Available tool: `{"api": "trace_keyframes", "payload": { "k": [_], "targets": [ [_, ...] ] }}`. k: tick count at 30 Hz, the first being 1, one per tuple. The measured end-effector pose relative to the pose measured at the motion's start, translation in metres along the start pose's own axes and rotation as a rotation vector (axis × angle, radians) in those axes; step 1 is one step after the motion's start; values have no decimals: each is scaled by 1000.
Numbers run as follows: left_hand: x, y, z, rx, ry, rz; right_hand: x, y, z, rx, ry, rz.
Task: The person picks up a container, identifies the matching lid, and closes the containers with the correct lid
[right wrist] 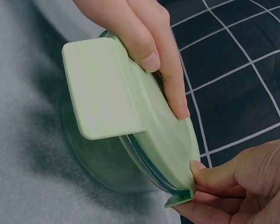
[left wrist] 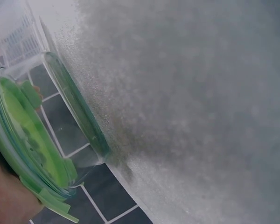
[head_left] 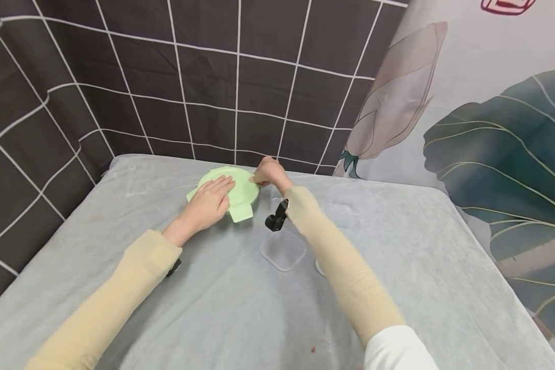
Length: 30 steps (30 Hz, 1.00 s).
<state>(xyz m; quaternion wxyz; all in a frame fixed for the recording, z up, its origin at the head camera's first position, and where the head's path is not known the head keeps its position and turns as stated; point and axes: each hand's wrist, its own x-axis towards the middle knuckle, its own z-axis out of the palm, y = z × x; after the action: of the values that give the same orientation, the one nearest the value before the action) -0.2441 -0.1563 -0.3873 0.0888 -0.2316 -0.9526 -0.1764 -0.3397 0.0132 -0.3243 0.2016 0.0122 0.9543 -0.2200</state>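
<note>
Where a green clip-on lid [head_left: 244, 189] caps a round glass container [right wrist: 112, 163], the left hand [head_left: 209, 203] rests and the right hand [head_left: 270, 172] pinches.

Toward the far side of the tabletop [head_left: 213, 308], the left hand's straight fingers lie across the lid, probably steadying it; the right hand's grip holds an edge flap [right wrist: 178, 200], presumably for leverage. A clear square plastic piece [head_left: 283, 252] lies nearer the person.

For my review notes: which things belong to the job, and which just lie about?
In the job:
- green lid
- glass bowl beneath
- left fingers, on lid
- right fingers, at lid's edge

Seemingly lying about:
- clear square piece
- clear container
- partly hidden pale item
</note>
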Motion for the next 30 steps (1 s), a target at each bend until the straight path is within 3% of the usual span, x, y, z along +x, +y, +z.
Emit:
{"api": "trace_keyframes", "payload": {
  "k": [11,19,30],
  "targets": [
    [-1,0,2,0,12,7,8,6,1,23,-2,-59],
    [0,0,2,-8,13,17,-1,4,-2,-166,57,-184],
    [-3,-2,-4,-21,-12,48,-7,-2,-8,-243,-15,-181]
  ]
}}
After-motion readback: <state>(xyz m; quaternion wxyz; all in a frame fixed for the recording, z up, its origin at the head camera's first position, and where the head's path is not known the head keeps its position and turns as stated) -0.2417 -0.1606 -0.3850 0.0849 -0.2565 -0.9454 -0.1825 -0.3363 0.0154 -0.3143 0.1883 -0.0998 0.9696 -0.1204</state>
